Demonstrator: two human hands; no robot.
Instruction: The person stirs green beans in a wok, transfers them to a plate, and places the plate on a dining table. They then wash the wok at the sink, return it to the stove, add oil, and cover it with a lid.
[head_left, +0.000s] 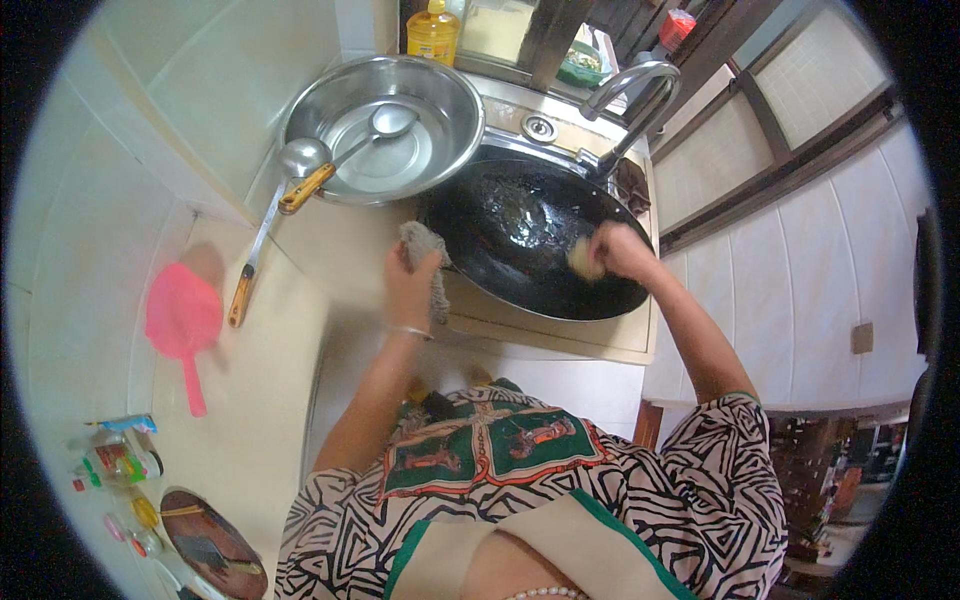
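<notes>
A large black wok (487, 259) lies tilted over the sink, with wet, shiny patches inside it. My left hand (411, 281) grips a grey cloth (424, 241) at the wok's left rim; whether it also holds a wok handle is hidden. Inside the wok's right side, my right hand (621, 251) is closed around a blurred yellowish scrubber (585, 260) against the black surface. The curved metal faucet (660, 71) stands behind the wok. Beyond my left hand sits a wide stainless steel basin (461, 161).
A ladle (391, 120) with a wooden handle rests across the basin, and another ladle (259, 232) leans beside it. On the left counter are a pink plastic scoop (184, 311), a cleaver on a round board (244, 577) and several bottles. A yellow bottle (433, 34) stands behind the basin.
</notes>
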